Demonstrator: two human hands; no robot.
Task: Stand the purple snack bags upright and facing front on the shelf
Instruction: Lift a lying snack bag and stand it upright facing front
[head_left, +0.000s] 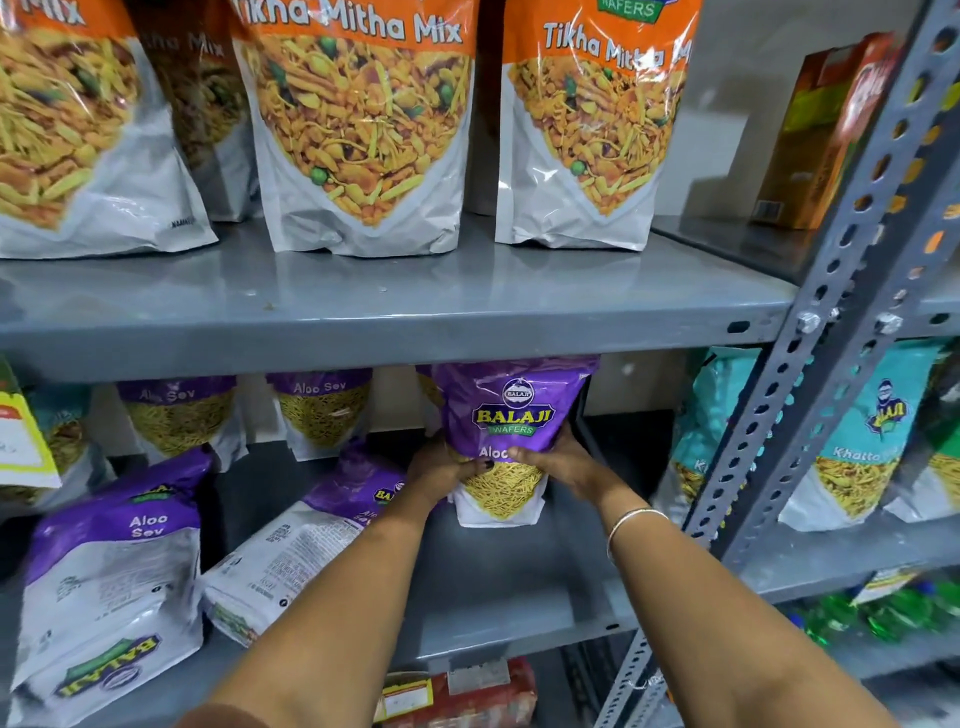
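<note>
A purple Aloo Sev bag (511, 415) stands upright, front facing me, at the right end of the middle shelf (519, 587). My left hand (441, 467) and my right hand (558, 460) grip its two sides near the middle. Two more purple bags (179, 415) (324, 410) stand upright at the back. One purple bag (111, 566) lies on its face, upside down, at the front left. Another purple bag (306, 535) lies tilted, back side up, just left of my left forearm.
Orange Tikha Mitha Mix bags (358, 130) fill the shelf above. A grey perforated upright (810, 332) stands at the right, with teal snack bags (862, 441) beyond it. Red packets (457, 691) and green bottles (883, 613) sit lower down.
</note>
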